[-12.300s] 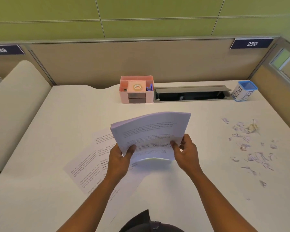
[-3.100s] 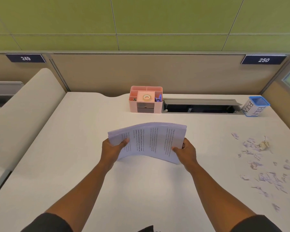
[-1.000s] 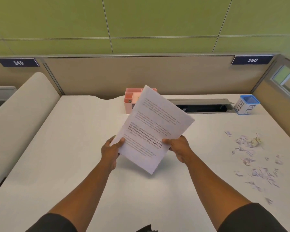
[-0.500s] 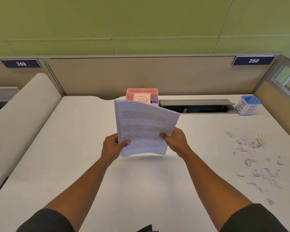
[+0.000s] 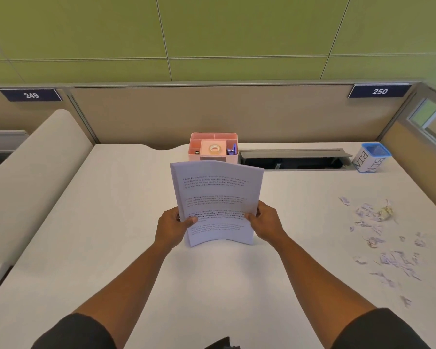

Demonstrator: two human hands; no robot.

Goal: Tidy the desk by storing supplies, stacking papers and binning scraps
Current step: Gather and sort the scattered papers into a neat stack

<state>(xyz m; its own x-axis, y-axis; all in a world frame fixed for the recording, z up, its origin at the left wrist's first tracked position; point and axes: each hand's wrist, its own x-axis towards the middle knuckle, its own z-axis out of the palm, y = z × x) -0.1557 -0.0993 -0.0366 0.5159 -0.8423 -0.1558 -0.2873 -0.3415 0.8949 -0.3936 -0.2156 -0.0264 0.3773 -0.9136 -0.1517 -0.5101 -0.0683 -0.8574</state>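
Being held upright on its lower edge against the desk (image 5: 91, 238), the stack of papers (image 5: 218, 202) is now being squared portrait-wise, where a second ago it was being tilted diagonally in the air; the left hand (image 5: 173, 226) and right hand (image 5: 264, 222) are each being closed on a side edge, so stacking is judged nearly done. Farther right, paper scraps (image 5: 383, 238) are being left loose, well apart from the bin (image 5: 371, 157) at the back, beside the pink organiser (image 5: 213, 147); nothing is being blocked.

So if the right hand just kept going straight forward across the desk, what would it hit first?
Probably the grey cable tray at the desk's back edge. The right hand, gripping the paper stack, points that way over bare desk; the pink organizer sits slightly left. Depth is uncertain.
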